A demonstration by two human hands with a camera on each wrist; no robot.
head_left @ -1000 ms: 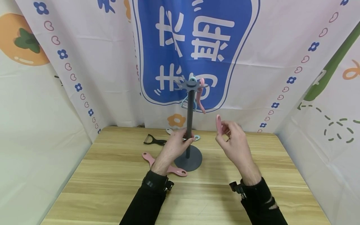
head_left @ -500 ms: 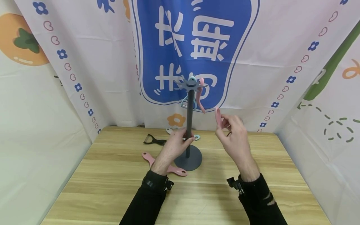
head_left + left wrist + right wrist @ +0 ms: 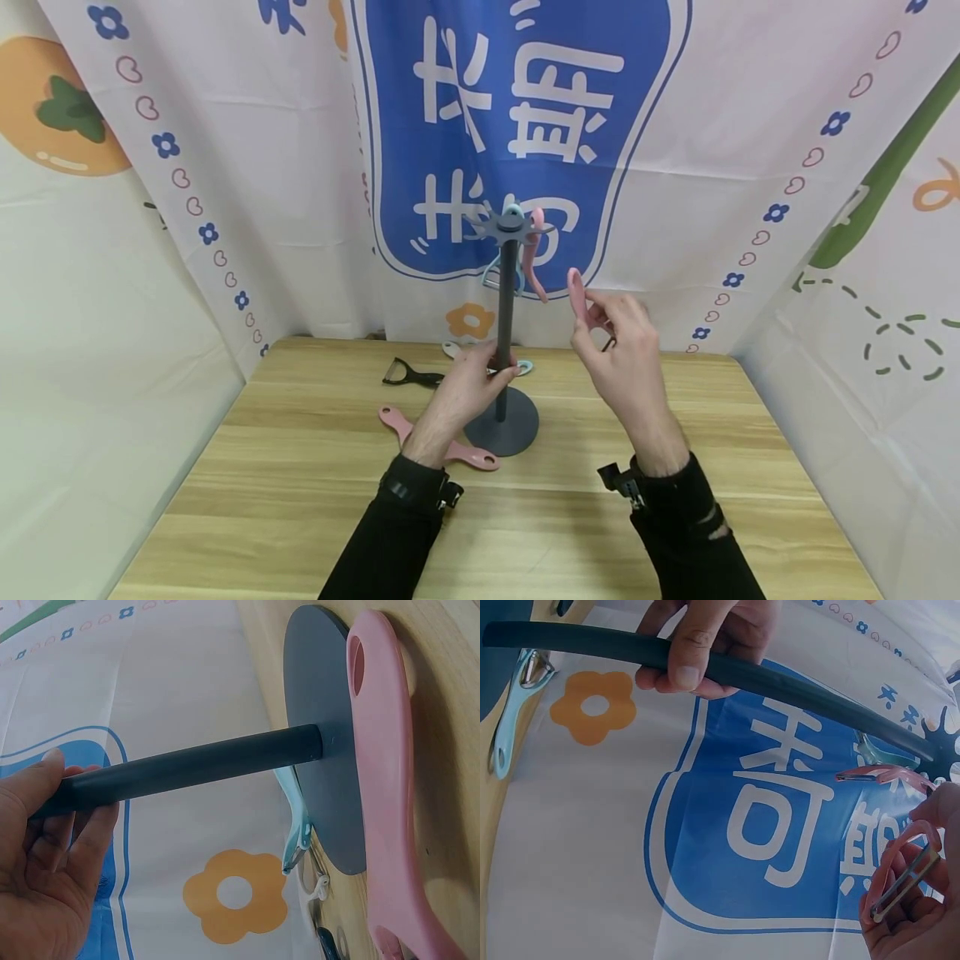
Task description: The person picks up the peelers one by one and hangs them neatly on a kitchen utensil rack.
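Observation:
My left hand [image 3: 471,383] grips the dark grey pole [image 3: 506,308] of an upright stand, above its round base [image 3: 517,425]. To the right of the pole, my right hand [image 3: 626,342] pinches a pink peeler [image 3: 576,292] off the table, its handle end pointing up. The metal blade of that peeler [image 3: 906,886] shows by the palm in the right wrist view. On the stand's hooked top [image 3: 511,225] hang another pink peeler [image 3: 531,265] and a light blue peeler [image 3: 885,754]. The held peeler is apart from the hooks, lower and to their right.
Pink handle ends [image 3: 474,456] lie on the wooden table [image 3: 300,500] either side of my left wrist; one peeler or two, I cannot tell. Behind that hand lie a black peeler [image 3: 411,376], a light blue one [image 3: 510,720] and a white one [image 3: 451,349]. Printed cloth [image 3: 300,208] hangs behind.
My right hand has risen steadily with the pink peeler and shifted slightly left, closer to the stand's top. My left hand and the stand have stayed in place.

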